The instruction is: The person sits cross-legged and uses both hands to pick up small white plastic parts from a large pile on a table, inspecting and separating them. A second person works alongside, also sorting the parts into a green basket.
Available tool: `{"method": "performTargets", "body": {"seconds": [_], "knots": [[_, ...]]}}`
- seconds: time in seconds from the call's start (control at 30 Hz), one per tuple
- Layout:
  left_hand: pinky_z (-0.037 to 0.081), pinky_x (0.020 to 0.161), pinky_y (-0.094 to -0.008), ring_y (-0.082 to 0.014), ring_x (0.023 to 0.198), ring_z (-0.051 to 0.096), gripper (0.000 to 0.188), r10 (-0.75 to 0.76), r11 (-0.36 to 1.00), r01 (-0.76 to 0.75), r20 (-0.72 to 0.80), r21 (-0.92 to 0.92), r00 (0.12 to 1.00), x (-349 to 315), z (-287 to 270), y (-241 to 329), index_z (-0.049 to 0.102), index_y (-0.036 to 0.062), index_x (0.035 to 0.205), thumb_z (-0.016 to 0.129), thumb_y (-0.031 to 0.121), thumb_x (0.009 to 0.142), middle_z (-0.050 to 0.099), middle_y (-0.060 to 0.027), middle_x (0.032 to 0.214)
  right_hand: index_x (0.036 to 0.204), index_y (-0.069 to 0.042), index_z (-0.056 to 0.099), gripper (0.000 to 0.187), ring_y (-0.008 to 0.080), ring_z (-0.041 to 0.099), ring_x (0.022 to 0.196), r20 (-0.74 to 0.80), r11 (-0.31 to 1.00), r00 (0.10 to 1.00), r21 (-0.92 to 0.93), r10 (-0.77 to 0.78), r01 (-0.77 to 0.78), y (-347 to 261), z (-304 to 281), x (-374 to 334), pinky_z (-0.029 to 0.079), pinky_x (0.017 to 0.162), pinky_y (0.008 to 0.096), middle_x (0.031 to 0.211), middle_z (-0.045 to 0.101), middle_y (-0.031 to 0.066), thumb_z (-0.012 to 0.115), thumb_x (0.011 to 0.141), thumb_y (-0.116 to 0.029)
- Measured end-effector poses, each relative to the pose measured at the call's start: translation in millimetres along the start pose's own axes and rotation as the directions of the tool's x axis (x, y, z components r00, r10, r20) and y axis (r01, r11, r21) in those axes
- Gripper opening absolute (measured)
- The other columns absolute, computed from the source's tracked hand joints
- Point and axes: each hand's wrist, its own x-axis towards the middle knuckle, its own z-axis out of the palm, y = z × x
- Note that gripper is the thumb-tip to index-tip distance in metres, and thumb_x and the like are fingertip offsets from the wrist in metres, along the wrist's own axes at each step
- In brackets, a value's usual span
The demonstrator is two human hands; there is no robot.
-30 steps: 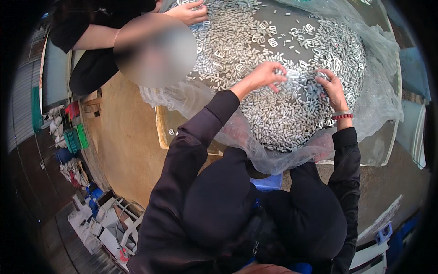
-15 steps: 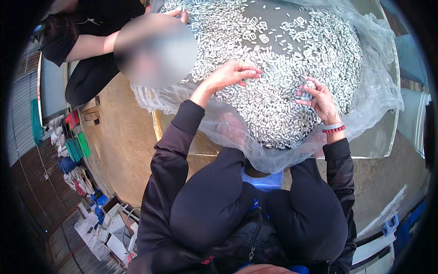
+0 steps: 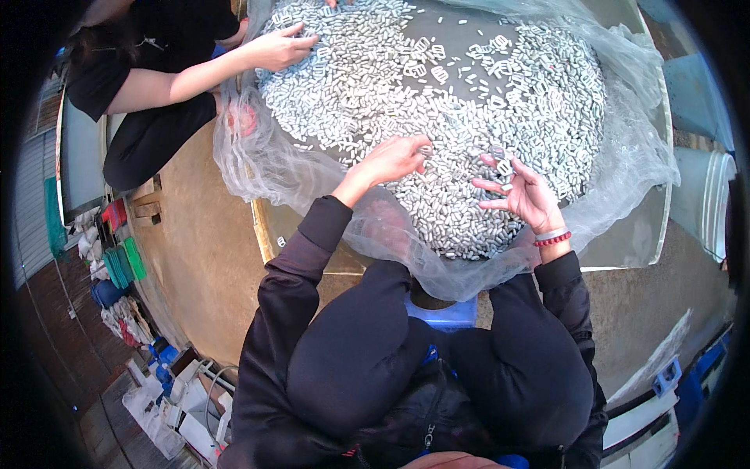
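Note:
A wide heap of small silvery capsule-shaped metal pieces (image 3: 461,211) lies on a sheet of clear, thin mesh (image 3: 625,195). My left hand (image 3: 391,160) is over the heap's near left side, its thumb and fingers pinched around what looks like a small metal piece (image 3: 425,150). Palm turned up and fingers spread, my right hand (image 3: 527,195) hovers over the right part of the heap. A metal buckle (image 3: 504,166) shows against its fingers, and whether it rests there or is falling I cannot tell. Other buckles (image 3: 439,75) lie scattered at the far side.
At the far left, another person's hand (image 3: 285,48) reaches over the heap. The mesh covers a low table (image 3: 625,242) and hangs over its near edge. A loose buckle (image 3: 281,241) sits near the left corner. Pale buckets (image 3: 703,195) stand at right; a blue stool (image 3: 445,315) is beneath me.
My left hand has come nearer and its fingers have closed. My right hand has shifted left and nearer, its fingers spreading from around several metal pieces. The other person's hand has come into plain view.

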Motion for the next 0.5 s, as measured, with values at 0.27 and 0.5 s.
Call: {"method": "performTargets", "body": {"seconds": [0.27,0.5], "knots": [[0.049,0.07,-0.0263,-0.0089,0.083,0.056,0.022,-0.052,0.907,0.091,0.106,-0.412,0.993,20,-8,1,0.062,0.0042,0.1,0.063,0.024,0.09,0.061,-0.0008,0.093,0.147,-0.019,0.02,0.056,0.0499,0.045,0.12,-0.07,0.997,0.997,-0.073,-0.027,0.022,2,-2,-2,0.042,0.089,0.0704,0.143,0.034,0.0217,0.045,0.098,-0.029],[0.056,0.078,-0.0365,-0.0211,0.105,0.058,0.011,0.264,0.2,-0.127,-0.072,-0.971,0.962,25,-23,21,0.057,0.0023,0.096,0.055,0.009,0.088,0.057,-0.0135,0.11,0.145,-0.009,0.025,0.058,0.032,0.066,0.089,-0.234,0.888,0.958,-0.457,-0.167,0.043,3,-20,1,0.057,0.077,0.0459,0.114,0.06,0.0195,0.052,0.095,-0.023]]}}
